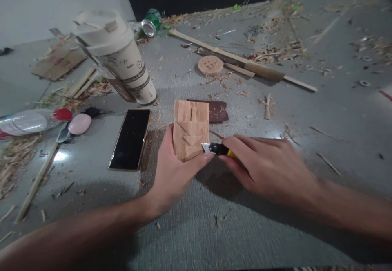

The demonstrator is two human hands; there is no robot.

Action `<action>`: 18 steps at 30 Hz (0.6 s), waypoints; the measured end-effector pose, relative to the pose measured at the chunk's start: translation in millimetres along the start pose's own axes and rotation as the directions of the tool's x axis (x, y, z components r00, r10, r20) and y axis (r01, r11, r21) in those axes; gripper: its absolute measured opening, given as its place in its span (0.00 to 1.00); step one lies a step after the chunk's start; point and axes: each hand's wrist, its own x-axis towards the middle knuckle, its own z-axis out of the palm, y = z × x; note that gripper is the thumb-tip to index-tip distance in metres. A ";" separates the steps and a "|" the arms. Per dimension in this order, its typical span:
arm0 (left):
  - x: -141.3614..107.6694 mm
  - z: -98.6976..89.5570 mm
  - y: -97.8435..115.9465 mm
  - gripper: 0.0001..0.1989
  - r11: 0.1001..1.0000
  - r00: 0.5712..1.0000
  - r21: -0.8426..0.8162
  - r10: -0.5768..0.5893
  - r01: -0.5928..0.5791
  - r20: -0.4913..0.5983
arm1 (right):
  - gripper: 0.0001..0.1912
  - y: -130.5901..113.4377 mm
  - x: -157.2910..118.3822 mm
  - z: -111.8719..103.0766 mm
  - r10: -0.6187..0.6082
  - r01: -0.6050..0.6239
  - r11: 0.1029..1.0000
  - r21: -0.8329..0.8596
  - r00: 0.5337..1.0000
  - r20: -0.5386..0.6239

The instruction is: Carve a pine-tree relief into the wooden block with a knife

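Note:
A carved wooden block (192, 126) with notched cuts on its face is gripped in my left hand (176, 171), the thumb lying along its lower edge. My right hand (263, 162) is closed around a utility knife (218, 148) with a black and yellow body. Its short blade lies at the block's lower right edge, close to my left thumb tip. Behind the block, a dark brown flat piece (219, 111) rests on the table. The fingers of my left hand behind the block are hidden.
A smartphone (130, 140) lies left of my left hand, with a tall lidded cup (128, 66) behind it. Farther back are a round wooden disc (210, 65), long sticks (226, 54) and a green can (151, 22). A plastic bottle (27, 122) lies far left. Shavings litter the table.

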 end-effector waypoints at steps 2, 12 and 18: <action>-0.1 -0.1 -1.4 0.28 1.000 1.000 0.012 0.009 -0.008 -0.004 | 0.22 -0.9 -0.1 0.6 -0.001 0.001 1.000 -0.012 1.000 -0.010; -1.7 3.6 7.1 0.31 0.985 0.992 -0.115 -0.123 0.125 0.031 | 0.20 8.2 1.8 -0.3 -0.037 0.036 0.998 0.049 0.999 0.011; -2.2 3.0 6.2 0.33 0.965 0.989 -0.220 -0.129 0.142 0.069 | 0.20 12.6 2.5 1.5 -0.004 0.001 0.998 0.069 0.999 0.044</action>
